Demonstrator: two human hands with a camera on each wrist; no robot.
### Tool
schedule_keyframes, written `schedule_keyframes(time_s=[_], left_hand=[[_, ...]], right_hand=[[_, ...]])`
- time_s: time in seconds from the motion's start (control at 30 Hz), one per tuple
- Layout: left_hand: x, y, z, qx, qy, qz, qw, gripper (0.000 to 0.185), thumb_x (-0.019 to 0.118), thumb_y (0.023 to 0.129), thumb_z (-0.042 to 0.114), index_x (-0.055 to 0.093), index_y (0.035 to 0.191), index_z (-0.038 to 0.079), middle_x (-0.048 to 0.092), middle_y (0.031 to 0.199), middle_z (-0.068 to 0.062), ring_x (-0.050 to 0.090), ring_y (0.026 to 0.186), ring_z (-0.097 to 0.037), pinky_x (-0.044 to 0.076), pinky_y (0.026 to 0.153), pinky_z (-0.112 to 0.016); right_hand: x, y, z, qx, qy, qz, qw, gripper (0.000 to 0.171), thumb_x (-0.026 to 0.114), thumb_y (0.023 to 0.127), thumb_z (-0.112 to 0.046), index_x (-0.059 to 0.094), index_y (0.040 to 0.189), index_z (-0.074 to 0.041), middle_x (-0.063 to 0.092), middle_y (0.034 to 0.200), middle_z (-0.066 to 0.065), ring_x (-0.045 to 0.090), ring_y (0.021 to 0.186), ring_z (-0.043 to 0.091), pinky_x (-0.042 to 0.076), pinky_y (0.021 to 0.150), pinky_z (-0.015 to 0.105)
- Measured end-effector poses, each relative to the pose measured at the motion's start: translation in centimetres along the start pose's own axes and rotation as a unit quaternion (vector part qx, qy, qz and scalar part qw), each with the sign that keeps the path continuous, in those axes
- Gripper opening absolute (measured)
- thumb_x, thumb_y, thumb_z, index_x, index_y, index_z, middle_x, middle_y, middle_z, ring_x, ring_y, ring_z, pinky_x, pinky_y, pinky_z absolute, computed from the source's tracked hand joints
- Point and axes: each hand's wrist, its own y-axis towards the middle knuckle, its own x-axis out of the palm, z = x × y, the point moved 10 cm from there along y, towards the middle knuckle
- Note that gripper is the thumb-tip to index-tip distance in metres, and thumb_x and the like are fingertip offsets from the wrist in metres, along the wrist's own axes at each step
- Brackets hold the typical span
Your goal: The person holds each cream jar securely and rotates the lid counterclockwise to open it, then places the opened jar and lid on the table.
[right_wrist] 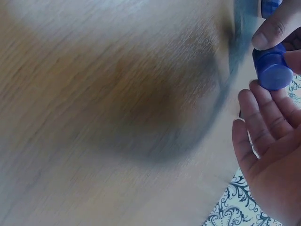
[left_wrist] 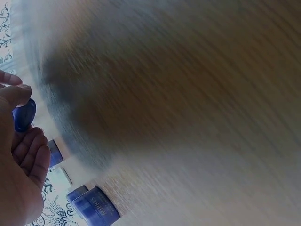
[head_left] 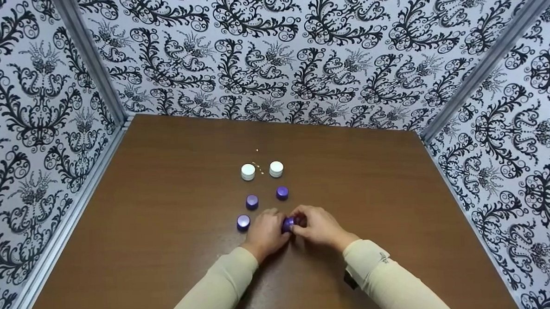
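Observation:
Both hands meet at a small purple cosmetic jar (head_left: 288, 224) near the front middle of the table. The left hand (head_left: 266, 231) grips its left side, and the right hand (head_left: 319, 224) pinches it from the right. One round end of this jar (right_wrist: 273, 68) faces the right wrist camera, between thumbs and fingertips. In the left wrist view, fingers partly cover the jar (left_wrist: 24, 115). Just left of the left hand stands another purple jar (head_left: 243, 222). Beyond the hands are two more, one purple jar (head_left: 252, 202) to the left and one (head_left: 282, 192) to the right.
Two white round containers (head_left: 248, 172) (head_left: 276, 169) stand farther back on the brown wooden table (head_left: 174, 177). Small pale specks (head_left: 258, 167) lie between and behind them. Patterned black-and-white walls (head_left: 270, 57) with grey metal rails close off the back and sides.

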Motion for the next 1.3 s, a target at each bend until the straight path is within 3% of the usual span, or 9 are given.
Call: schedule_keyframes(time_s=[0.5,0.77,1.3], left_hand=[[0.1,0.0,-0.9,-0.020,0.000,0.008,0.9998,0.030,0.083,0.075,0.031,0.071,0.088,0.007,0.063,0.087,-0.005,0.063,0.085,-0.025,0.053,0.077,-0.040],[-0.2,-0.1,-0.8,-0.012,0.003,0.019,0.9997,0.029,0.082,0.075,0.031,0.069,0.086,0.007,0.062,0.086,-0.005,0.063,0.083,-0.025,0.053,0.076,-0.040],[-0.3,-0.4,-1.0,-0.014,-0.001,0.017,0.9998,0.031,0.081,0.075,0.031,0.070,0.088,0.006,0.062,0.087,-0.006,0.062,0.083,-0.026,0.052,0.077,-0.039]], right_hand=[[-1.1,-0.2,1.4,0.021,0.007,0.039,0.999,0.023,0.076,0.085,-0.028,0.069,0.105,-0.019,0.069,0.092,-0.007,0.065,0.084,0.011,0.051,0.076,0.037],[-1.0,-0.2,3.1,0.053,-0.010,0.045,0.998,0.025,0.078,0.084,-0.028,0.068,0.105,-0.019,0.068,0.091,-0.006,0.065,0.084,0.014,0.051,0.076,0.037],[-0.7,0.5,4.0,0.058,-0.022,0.073,0.995,0.026,0.082,0.080,-0.028,0.065,0.099,-0.020,0.066,0.090,-0.010,0.063,0.085,0.011,0.050,0.078,0.037]])
